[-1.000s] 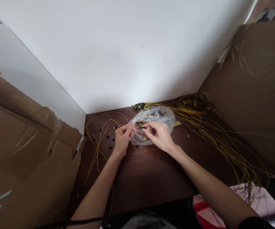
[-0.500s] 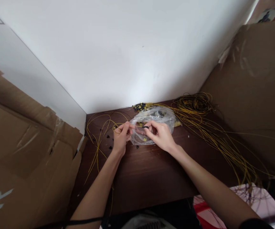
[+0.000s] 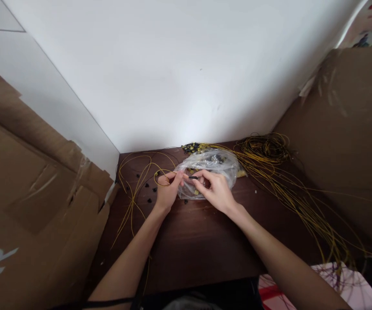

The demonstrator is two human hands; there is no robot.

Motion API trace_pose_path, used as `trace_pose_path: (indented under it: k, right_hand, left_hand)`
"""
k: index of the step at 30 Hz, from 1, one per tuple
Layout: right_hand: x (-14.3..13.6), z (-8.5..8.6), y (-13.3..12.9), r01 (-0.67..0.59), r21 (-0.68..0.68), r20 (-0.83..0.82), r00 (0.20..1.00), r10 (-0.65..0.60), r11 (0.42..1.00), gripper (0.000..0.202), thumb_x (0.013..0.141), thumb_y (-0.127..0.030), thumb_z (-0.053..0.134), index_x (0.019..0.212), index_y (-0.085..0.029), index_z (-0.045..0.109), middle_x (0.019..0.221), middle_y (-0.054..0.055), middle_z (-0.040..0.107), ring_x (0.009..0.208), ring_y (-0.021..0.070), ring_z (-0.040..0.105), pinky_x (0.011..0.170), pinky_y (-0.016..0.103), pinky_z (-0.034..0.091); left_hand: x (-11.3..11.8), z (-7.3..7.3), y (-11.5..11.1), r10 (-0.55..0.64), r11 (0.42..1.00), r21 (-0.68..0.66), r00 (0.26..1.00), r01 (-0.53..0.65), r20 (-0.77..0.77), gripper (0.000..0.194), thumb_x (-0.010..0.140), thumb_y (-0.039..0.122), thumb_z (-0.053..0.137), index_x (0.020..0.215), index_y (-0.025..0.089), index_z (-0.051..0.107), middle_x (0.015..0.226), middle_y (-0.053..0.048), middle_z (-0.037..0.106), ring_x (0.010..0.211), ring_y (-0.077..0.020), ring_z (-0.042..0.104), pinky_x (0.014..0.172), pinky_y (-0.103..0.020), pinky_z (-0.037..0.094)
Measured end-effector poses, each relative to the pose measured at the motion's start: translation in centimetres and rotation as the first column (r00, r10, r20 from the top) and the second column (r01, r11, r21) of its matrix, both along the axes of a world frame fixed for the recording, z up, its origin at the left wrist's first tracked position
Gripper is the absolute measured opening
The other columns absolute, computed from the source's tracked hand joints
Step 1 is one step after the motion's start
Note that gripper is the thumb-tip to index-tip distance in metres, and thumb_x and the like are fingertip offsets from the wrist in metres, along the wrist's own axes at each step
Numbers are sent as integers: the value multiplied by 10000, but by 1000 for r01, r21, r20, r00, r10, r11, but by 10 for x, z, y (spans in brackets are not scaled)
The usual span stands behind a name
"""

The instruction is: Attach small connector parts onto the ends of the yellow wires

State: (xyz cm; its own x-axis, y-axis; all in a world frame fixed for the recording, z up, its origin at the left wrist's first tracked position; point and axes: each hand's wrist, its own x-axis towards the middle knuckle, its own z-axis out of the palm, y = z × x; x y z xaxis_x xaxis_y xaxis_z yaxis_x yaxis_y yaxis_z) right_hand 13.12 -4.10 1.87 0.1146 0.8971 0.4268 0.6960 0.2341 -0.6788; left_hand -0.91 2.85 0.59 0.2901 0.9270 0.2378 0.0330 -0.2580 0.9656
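Observation:
My left hand [image 3: 169, 189] is closed in a pinch on a thin yellow wire [image 3: 160, 172], which loops out to the left of the fingers. Opposite it, the thumb and forefinger of my right hand [image 3: 214, 188] pinch a small black connector piece [image 3: 193, 177]. The piece lies close to the left fingertips, in line with the wire. Whether the wire's end sits inside it I cannot tell. Beneath and behind both hands lies a clear plastic bag [image 3: 231, 165] holding small yellow and black parts. Several small black pieces [image 3: 149, 200] are scattered on the table near my left hand.
Loose yellow wires [image 3: 131, 206] spread over the dark wooden table [image 3: 202, 241] at left. A long wire bundle [image 3: 289, 200] runs along the right side, with a coil [image 3: 263, 146] behind. Cardboard [image 3: 40, 193] stands at left, another cardboard sheet [image 3: 344, 142] at right, a white wall [image 3: 186, 77] behind.
My hands have come closer together, the left fingertips now near the black connector piece. The stretch of wire between them has shortened. The whole view has shifted slightly.

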Motion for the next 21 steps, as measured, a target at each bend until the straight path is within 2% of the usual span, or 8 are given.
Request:
trace_pose_path:
  k: [3, 7, 10, 13, 15, 18, 21]
  right_hand:
    - [1, 0, 0, 44, 1, -37, 998, -43, 999, 157, 793, -267, 515, 849, -173, 626, 596, -19, 560, 509, 105, 480, 521, 208, 349]
    - [3, 0, 1, 105, -19, -108, 988, -106, 994, 154, 765, -265, 529, 805, -161, 636, 572, -18, 554, 486, 106, 469, 510, 211, 355]
    - [5, -1, 2, 104, -46, -149, 983, -110, 993, 162, 762, -272, 531, 789, -156, 641, 569, -20, 543, 485, 103, 462, 497, 209, 346]
    - [6, -4, 4, 57, -103, -232, 970, -79, 993, 209, 777, -314, 522, 809, -145, 642, 584, -9, 556, 500, 108, 473, 487, 210, 347]
    - [7, -6, 6, -12, -137, -305, 952, -31, 991, 255, 791, -351, 513, 844, -135, 640, 593, 3, 579, 517, 116, 492, 494, 213, 364]
    - [6, -10, 7, -127, -163, -377, 924, 57, 978, 305, 806, -390, 502, 887, -131, 641, 591, 13, 601, 512, 114, 493, 480, 211, 370]
    - [5, -11, 8, -193, -181, -432, 897, 98, 964, 328, 803, -410, 509, 906, -130, 646, 593, 18, 602, 493, 102, 474, 450, 204, 364]
  left_hand:
    - [-2, -1, 2, 48, 998, 35, 999, -49, 5, 386, 797, 337, 528, 472, 131, 509, 551, -8, 547, 482, -72, 443, 455, -193, 317]
    - [-5, 0, 5, 156, 981, 119, 988, -155, 0, 318, 813, 316, 519, 570, 126, 594, 525, 19, 475, 501, -72, 420, 512, -200, 335]
    - [-7, 1, 5, 184, 967, 183, 983, -180, -5, 281, 828, 299, 504, 653, 129, 644, 560, 11, 499, 549, -85, 454, 555, -208, 360]
    - [-7, 1, 4, 114, 961, 260, 992, -95, -59, 180, 804, 266, 545, 844, 151, 677, 741, -31, 609, 688, -124, 533, 624, -231, 412]
    - [-6, 0, 3, 39, 943, 332, 992, 3, -121, 199, 761, 228, 600, 941, 177, 670, 882, -56, 637, 816, -160, 556, 708, -267, 443]
    - [-4, -2, 0, -56, 904, 409, 983, 124, -175, 250, 740, 182, 622, 986, 201, 662, 963, -68, 636, 951, -192, 548, 850, -336, 438]
    - [-2, -3, -4, -125, 888, 423, 979, 182, -158, 213, 770, 177, 591, 967, 196, 669, 957, -76, 637, 967, -191, 553, 883, -357, 435]
